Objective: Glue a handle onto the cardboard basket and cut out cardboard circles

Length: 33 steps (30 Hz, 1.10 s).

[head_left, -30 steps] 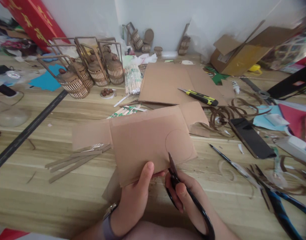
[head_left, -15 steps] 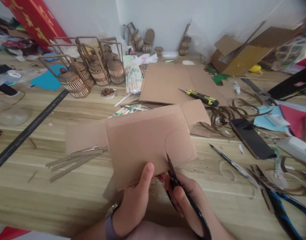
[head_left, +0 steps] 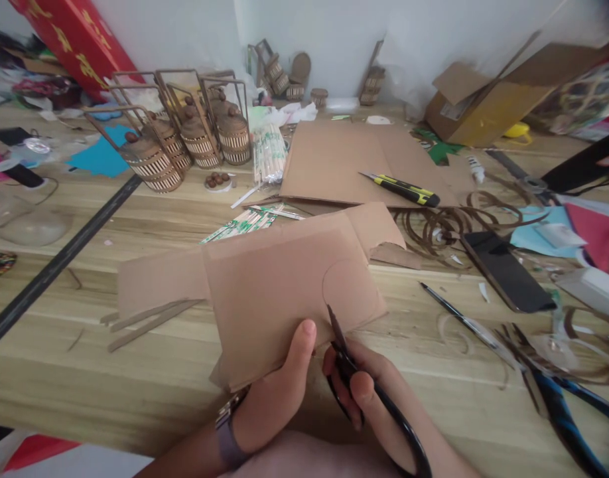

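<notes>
My left hand (head_left: 279, 392) grips a piece of brown cardboard (head_left: 265, 285) by its near edge, thumb on top and fingers hidden underneath. A circle is drawn in thin line near the cardboard's right end. In my right hand (head_left: 379, 392) is a pair of black-handled scissors (head_left: 340, 348), with my fingers through the loops. One blade lies over the cardboard's top, its tip at the left side of the drawn circle; the other blade is hidden below the sheet. Flaps of the cardboard stick out to the left and at the upper right.
Behind lies a larger cardboard sheet (head_left: 334, 159) bearing a yellow-black utility knife (head_left: 401, 190). Small lidded baskets (head_left: 200, 139) with tall handles stand at back left. To the right are a phone (head_left: 506, 272), a pen (head_left: 458, 318), blue-handled pliers (head_left: 553, 398) and coiled brown strips (head_left: 428, 229).
The cardboard has shifted slightly left and turned a little in my left hand, whose thumb now sits nearer the scissors. The scissors stay at the circle's edge. The camera view has moved slightly.
</notes>
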Each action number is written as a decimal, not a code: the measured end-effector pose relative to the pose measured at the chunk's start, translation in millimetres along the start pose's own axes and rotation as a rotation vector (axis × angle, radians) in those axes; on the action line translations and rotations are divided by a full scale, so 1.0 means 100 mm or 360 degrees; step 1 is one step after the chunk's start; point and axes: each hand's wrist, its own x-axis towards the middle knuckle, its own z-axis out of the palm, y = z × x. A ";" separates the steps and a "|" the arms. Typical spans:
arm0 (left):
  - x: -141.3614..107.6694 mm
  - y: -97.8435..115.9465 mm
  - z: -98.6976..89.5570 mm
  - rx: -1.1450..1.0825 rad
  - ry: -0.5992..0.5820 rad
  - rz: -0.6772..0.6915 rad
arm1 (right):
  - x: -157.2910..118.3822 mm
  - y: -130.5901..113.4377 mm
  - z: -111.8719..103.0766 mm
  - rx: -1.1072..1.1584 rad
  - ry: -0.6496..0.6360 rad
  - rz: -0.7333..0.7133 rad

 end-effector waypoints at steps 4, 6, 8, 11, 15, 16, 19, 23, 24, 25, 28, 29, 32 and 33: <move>-0.02 0.09 0.02 0.0104 0.0084 -0.0050 | -0.02 -0.02 -0.02 0.0042 -0.0024 0.0030; -0.03 0.11 0.03 0.0113 0.0088 -0.0003 | -0.02 -0.03 -0.02 0.0031 -0.0025 0.0018; -0.03 0.11 0.03 0.0141 0.0093 0.0028 | -0.02 -0.04 -0.02 0.0006 -0.0022 0.0007; -0.03 0.10 0.03 0.0169 0.0077 0.0004 | -0.02 -0.04 -0.02 -0.0054 0.0010 -0.0005; -0.04 0.10 0.02 0.0180 0.0059 -0.0012 | -0.01 -0.03 0.01 -0.0133 0.0084 -0.0088; -0.04 0.11 0.02 0.0177 0.0063 -0.0021 | -0.01 -0.02 0.01 -0.0143 0.0096 -0.0104; -0.04 0.13 0.02 0.0177 0.0073 -0.0024 | -0.01 -0.01 0.02 -0.0140 0.0110 -0.0102; -0.04 0.13 0.03 0.0196 0.0076 -0.0018 | -0.01 -0.01 0.03 -0.0137 0.0126 -0.0092; -0.04 0.12 0.03 0.0192 0.0068 -0.0049 | -0.01 -0.01 0.04 -0.0140 0.0131 -0.0090; -0.04 0.12 0.03 0.0187 0.0060 -0.0074 | -0.01 -0.02 0.04 -0.0143 0.0136 -0.0088; -0.05 0.11 0.03 0.0189 0.0066 -0.0073 | 0.00 -0.03 0.06 -0.0156 0.0143 -0.0102; -0.05 0.11 0.03 0.0192 0.0073 -0.0069 | 0.00 -0.03 0.06 -0.0155 0.0147 -0.0106; -0.05 0.12 0.02 0.0196 0.0041 -0.0100 | 0.01 -0.03 0.07 -0.0134 0.0141 -0.0101; -0.06 0.12 0.01 0.0202 0.0020 -0.0103 | 0.01 -0.03 0.07 -0.0126 0.0142 -0.0096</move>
